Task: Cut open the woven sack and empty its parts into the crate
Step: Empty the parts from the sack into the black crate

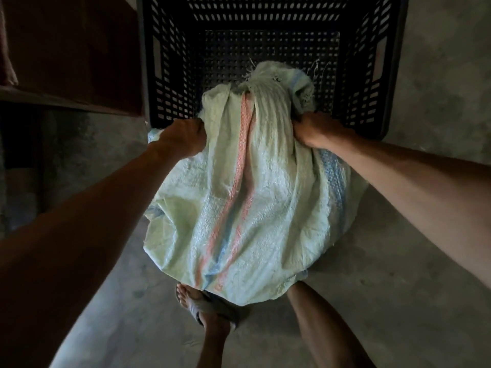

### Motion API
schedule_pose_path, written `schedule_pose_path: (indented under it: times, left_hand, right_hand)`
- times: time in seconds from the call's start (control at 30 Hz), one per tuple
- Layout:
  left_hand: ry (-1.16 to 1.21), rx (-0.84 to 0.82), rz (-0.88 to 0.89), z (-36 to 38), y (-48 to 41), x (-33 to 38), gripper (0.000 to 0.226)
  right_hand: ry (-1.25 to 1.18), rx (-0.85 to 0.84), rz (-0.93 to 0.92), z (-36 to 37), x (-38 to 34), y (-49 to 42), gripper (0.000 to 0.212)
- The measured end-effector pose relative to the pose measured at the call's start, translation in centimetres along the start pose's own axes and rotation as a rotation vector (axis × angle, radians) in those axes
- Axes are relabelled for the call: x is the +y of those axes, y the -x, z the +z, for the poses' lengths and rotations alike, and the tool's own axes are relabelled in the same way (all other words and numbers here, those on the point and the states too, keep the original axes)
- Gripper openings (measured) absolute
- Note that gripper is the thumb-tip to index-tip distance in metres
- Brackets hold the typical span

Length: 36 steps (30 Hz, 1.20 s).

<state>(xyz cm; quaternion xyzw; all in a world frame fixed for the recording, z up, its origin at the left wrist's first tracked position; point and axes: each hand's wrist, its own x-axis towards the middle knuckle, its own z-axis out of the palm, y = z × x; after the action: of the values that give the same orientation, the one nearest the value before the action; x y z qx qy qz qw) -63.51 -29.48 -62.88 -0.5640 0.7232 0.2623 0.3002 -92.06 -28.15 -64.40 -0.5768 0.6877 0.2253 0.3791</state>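
Observation:
A full pale green woven sack with a pink stripe and blue stripes fills the middle of the view. Its bunched, frayed top end lies over the near rim of the black perforated crate, pointing into it. My left hand grips the sack's fabric on the left side near the crate's rim. My right hand grips the fabric on the right side, just below the bunched top. The sack's contents are hidden. I see no parts inside the crate.
The crate stands on a grey concrete floor. A dark reddish wooden shelf or cabinet stands at the left beside the crate. My legs and a sandalled foot are below the sack.

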Motion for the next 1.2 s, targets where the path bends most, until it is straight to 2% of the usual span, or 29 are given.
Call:
schedule_pose_path:
  times: [0.07,0.13,0.2,0.27,0.37,0.53,0.7,0.83,0.97,1.03,1.1,1.17,1.2]
  left_hand:
    - [0.037,0.043,-0.012,-0.6,0.4,0.1,0.04]
    - [0.097,0.171,-0.004,-1.8,2.2,0.5,0.038]
    - [0.294,0.327,0.004,-2.7,5.3,0.9,0.043]
    - [0.441,0.415,-0.017,-3.1,8.7,1.0,0.051]
    - [0.518,0.411,-0.063,-2.4,13.5,0.7,0.05]
    - [0.594,0.283,-0.131,1.7,20.5,-2.6,0.046]
    - [0.454,0.219,-0.08,10.2,22.6,-8.8,0.054]
    - [0.312,0.057,-0.146,18.1,20.6,-13.6,0.05]
    - [0.243,0.024,-0.147,23.7,19.0,-17.1,0.052]
    - [0.27,-0.003,-0.171,26.2,18.9,-17.7,0.055]
    - [0.337,-0.037,-0.261,26.1,17.7,-17.6,0.056]
    - [0.383,0.04,-0.295,26.0,15.0,-18.7,0.054]
    - [0.371,0.02,-0.308,27.0,14.6,-17.6,0.051]
  right_hand:
    - [0.031,0.07,-0.004,0.0,0.1,0.4,0.06]
    - [0.086,0.281,-0.04,0.1,0.2,2.2,0.052]
    - [0.003,0.439,-0.05,0.5,0.0,5.3,0.048]
    - [-0.106,0.476,-0.005,0.9,0.0,9.2,0.059]
    - [-0.204,0.496,0.074,2.4,0.4,15.8,0.068]
    - [-0.218,0.451,0.131,7.6,1.3,26.7,0.067]
    - [-0.231,0.435,0.254,17.8,1.8,32.7,0.065]
    - [-0.294,0.248,0.359,27.3,1.8,32.8,0.058]
    - [-0.372,-0.007,0.375,35.3,0.8,30.3,0.047]
    - [-0.441,-0.067,0.396,38.4,-0.1,29.1,0.051]
    - [-0.532,-0.089,0.497,41.3,-1.0,27.9,0.058]
    - [-0.577,-0.132,0.613,44.0,-1.9,27.0,0.07]
    - [-0.589,-0.163,0.654,45.2,-2.4,26.5,0.076]
